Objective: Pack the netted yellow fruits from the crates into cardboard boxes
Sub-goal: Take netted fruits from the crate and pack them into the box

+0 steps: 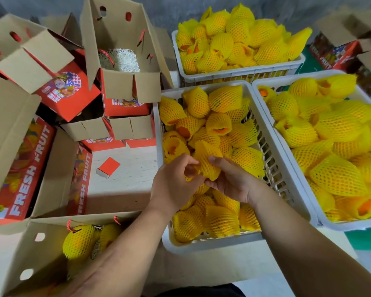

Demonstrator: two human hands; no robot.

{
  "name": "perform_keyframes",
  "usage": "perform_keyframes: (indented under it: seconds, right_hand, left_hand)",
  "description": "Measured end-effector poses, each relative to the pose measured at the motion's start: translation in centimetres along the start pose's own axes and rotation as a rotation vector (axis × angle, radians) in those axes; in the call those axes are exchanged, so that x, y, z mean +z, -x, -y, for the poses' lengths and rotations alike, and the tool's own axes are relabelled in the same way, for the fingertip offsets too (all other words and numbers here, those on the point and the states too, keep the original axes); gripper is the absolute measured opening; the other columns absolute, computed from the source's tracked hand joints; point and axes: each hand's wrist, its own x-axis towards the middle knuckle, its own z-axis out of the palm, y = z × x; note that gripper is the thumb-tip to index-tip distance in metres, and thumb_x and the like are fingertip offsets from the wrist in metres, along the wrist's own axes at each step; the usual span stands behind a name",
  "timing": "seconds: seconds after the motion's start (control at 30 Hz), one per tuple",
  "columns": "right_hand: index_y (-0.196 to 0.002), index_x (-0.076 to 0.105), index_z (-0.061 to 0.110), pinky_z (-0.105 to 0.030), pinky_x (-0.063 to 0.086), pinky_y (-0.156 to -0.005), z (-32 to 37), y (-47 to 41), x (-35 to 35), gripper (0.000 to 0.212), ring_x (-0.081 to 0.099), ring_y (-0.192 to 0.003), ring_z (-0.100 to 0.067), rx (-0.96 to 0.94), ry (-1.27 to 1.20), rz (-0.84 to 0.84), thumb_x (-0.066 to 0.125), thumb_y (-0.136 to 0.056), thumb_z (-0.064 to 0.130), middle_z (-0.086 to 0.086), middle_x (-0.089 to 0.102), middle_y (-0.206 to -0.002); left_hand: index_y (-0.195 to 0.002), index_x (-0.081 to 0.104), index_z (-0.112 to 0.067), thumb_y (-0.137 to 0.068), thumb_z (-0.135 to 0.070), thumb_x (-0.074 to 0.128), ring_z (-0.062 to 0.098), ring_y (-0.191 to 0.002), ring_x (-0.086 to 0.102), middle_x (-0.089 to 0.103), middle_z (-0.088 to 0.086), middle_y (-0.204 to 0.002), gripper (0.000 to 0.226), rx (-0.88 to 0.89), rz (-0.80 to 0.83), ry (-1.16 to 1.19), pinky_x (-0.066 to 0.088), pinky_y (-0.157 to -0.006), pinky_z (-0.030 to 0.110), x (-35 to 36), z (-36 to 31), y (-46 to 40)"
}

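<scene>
Both hands meet over the near white crate (272, 146), which is full of netted yellow fruits. My right hand (229, 179) and my left hand (176, 181) together hold one netted fruit (207, 161) just above the pile, fingers curled on its foam net. At the bottom left an open cardboard box (30, 254) holds two netted fruits (78, 242) on shredded paper. An upright open box (120, 58) at the back has only shredded paper inside.
Two more white crates piled with netted fruits stand at the right (321, 217) and the back (240, 71). Red "FRESH FRUIT" boxes (19, 172) lie stacked at the left. A small red packet (108, 167) lies on the pale surface between the boxes.
</scene>
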Motion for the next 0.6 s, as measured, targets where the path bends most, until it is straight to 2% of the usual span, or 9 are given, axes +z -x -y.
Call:
perform_keyframes:
  seconds: [0.07, 0.17, 0.23, 0.3, 0.37, 0.47, 0.5, 0.53, 0.6]
  right_hand:
    - [-0.134, 0.058, 0.019, -0.037, 0.051, -0.081, 0.2, 0.1, 0.1, 0.055, 0.067, -0.100, -0.025, -0.063, 0.022, 0.005, 0.072, -0.082, 0.029, -0.016, 0.067, -0.125]
    - [-0.148, 0.048, 0.020, -0.051, 0.046, -0.103, 0.4, 0.7, 0.4, 0.067, 0.059, -0.125, -0.037, -0.123, -0.002, 0.122, 0.071, -0.084, 0.022, -0.019, 0.059, -0.143]
    - [-0.150, 0.048, 0.019, -0.045, 0.048, -0.107, 0.4, 1.4, 1.1, 0.082, 0.056, -0.134, -0.033, -0.083, -0.032, 0.219, 0.083, -0.078, 0.040, -0.015, 0.057, -0.147]
    - [-0.142, 0.059, 0.031, -0.038, 0.050, -0.102, 0.9, 1.6, 2.1, 0.079, 0.058, -0.133, -0.025, -0.012, -0.018, 0.228, 0.075, -0.075, 0.068, -0.006, 0.060, -0.145]
    - [-0.137, 0.060, 0.042, -0.037, 0.049, -0.098, 2.3, 0.3, 2.6, 0.068, 0.056, -0.135, -0.025, -0.092, 0.124, 0.014, 0.060, -0.080, 0.079, 0.002, 0.059, -0.145]
    - [-0.150, 0.046, 0.030, -0.050, 0.045, -0.101, 6.0, -4.2, 1.3, 0.070, 0.043, -0.139, -0.033, -0.307, 0.528, -0.720, 0.058, -0.090, 0.064, -0.005, 0.049, -0.149]
    - [-0.154, 0.040, 0.026, -0.055, 0.041, -0.107, 7.4, -6.0, 0.6, 0.073, 0.037, -0.141, -0.036, -0.289, 0.623, -0.848, 0.056, -0.092, 0.061, -0.009, 0.043, -0.153]
    - [-0.157, 0.034, 0.023, -0.059, 0.035, -0.112, 8.4, -7.4, 0.0, 0.079, 0.030, -0.145, -0.038, -0.214, 0.703, -0.893, 0.054, -0.092, 0.063, -0.013, 0.036, -0.158]
    - [-0.160, 0.024, 0.021, -0.062, 0.029, -0.115, 9.3, -9.7, -0.9, 0.094, 0.020, -0.148, -0.041, -0.024, 0.843, -0.860, 0.057, -0.087, 0.071, -0.015, 0.025, -0.163]
  left_hand:
    - [-0.112, 0.053, -0.045, -0.085, -0.069, 0.053, -0.002, -0.099, 0.061, 0.063, -0.026, -0.104, 0.036, -0.002, -0.027, 0.058, 0.050, -0.074, 0.030, -0.1, 0.0, -0.1]
    - [-0.142, 0.033, -0.043, -0.085, -0.090, 0.033, 0.006, -0.104, 0.065, 0.063, -0.021, -0.125, 0.073, -0.001, -0.014, 0.003, 0.055, -0.077, 0.038, 0.1, -0.3, -0.3]
    - [-0.147, 0.025, -0.041, -0.077, -0.099, 0.031, 0.022, -0.092, 0.071, 0.072, -0.006, -0.109, 0.090, 0.012, -0.011, -0.209, 0.057, -0.070, 0.038, 0.5, -0.5, -0.4]
    - [-0.144, 0.025, -0.045, -0.070, -0.102, 0.036, 0.027, -0.089, 0.072, 0.073, -0.004, -0.105, 0.094, -0.038, -0.035, -0.198, 0.059, -0.069, 0.037, 0.8, -0.4, -0.6]
    - [-0.139, 0.022, -0.054, -0.066, -0.100, 0.046, 0.023, -0.094, 0.071, 0.066, -0.013, -0.114, 0.090, -0.074, -0.059, -0.055, 0.057, -0.071, 0.032, 0.6, -0.2, -0.5]
    - [-0.140, 0.019, -0.056, -0.067, -0.095, 0.055, 0.015, -0.103, 0.065, 0.048, -0.027, -0.119, 0.090, -0.072, -0.104, 0.068, 0.056, -0.075, 0.029, 0.4, -0.2, -0.3]
    - [-0.142, 0.018, -0.056, -0.069, -0.094, 0.056, 0.015, -0.107, 0.063, 0.047, -0.027, -0.122, 0.091, -0.066, -0.106, 0.072, 0.057, -0.078, 0.031, 0.2, -0.2, -0.3]
    - [-0.145, 0.018, -0.055, -0.070, -0.093, 0.055, 0.015, -0.112, 0.062, 0.048, -0.025, -0.127, 0.093, -0.059, -0.097, 0.071, 0.058, -0.082, 0.032, 0.2, -0.3, -0.2]
    - [-0.149, 0.018, -0.053, -0.070, -0.094, 0.053, 0.013, -0.119, 0.058, 0.048, -0.023, -0.137, 0.096, -0.049, -0.074, 0.072, 0.056, -0.089, 0.030, 0.1, -0.1, -0.2]
